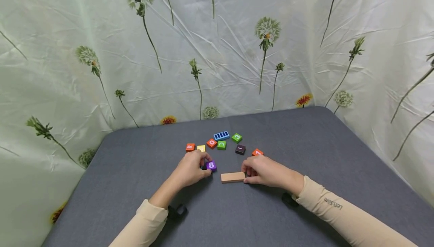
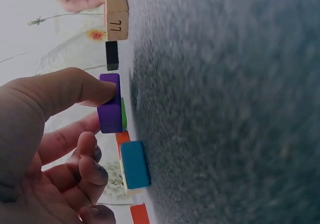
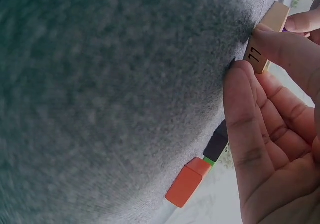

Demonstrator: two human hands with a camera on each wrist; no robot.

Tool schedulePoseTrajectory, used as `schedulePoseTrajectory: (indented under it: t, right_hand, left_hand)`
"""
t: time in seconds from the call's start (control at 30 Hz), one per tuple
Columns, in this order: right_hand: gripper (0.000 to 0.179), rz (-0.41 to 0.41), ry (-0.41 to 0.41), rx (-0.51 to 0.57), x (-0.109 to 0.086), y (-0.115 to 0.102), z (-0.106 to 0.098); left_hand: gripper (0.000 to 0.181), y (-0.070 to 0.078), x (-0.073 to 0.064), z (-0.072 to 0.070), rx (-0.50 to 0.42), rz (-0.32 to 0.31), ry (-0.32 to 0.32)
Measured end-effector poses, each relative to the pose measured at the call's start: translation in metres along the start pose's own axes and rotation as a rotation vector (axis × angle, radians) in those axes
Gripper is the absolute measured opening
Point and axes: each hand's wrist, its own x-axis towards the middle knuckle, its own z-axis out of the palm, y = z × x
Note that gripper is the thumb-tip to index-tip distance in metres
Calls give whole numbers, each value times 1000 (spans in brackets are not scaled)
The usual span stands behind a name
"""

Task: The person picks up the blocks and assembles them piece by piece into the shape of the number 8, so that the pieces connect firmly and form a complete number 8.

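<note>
My left hand pinches a purple tile with a white 8 on its top, thumb on the near side and index finger at the far side. In the left wrist view, a teal tile lies beside those fingers, mostly hidden by the hand in the head view. To the right, my right hand holds the right end of a plain wooden block lying on the grey cloth. Dark marks show on the block's end, near the right thumb.
Beyond the hands lie an orange R tile, a yellow tile, an orange 0 tile, green tiles, a blue slotted piece and a black tile. Another orange tile is beside the right hand. A floral curtain hangs behind.
</note>
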Motion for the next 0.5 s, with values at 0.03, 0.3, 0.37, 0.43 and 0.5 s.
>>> schedulePoseTrajectory:
  t: [0.03,0.3,0.37,0.43,0.5]
  right_hand:
    - [17,-3,0,0,0,0,0]
    - [16,-8,-7,-10,0,0,1]
    - [15,-7,-6,-11,0,-1,1]
    - [15,-4,-6,-9,1,0,1]
    - [15,0,-3,-8,1,0,2]
  left_hand:
    - [25,1,-1,0,-1,6,-5]
    - [25,3,-5,5,-2,82,-16]
    - [25,3,-5,7,-4,93,-19]
    - [25,4,-4,9,-6,106,-25]
    - [25,4,-4,10,-8,111,-32]
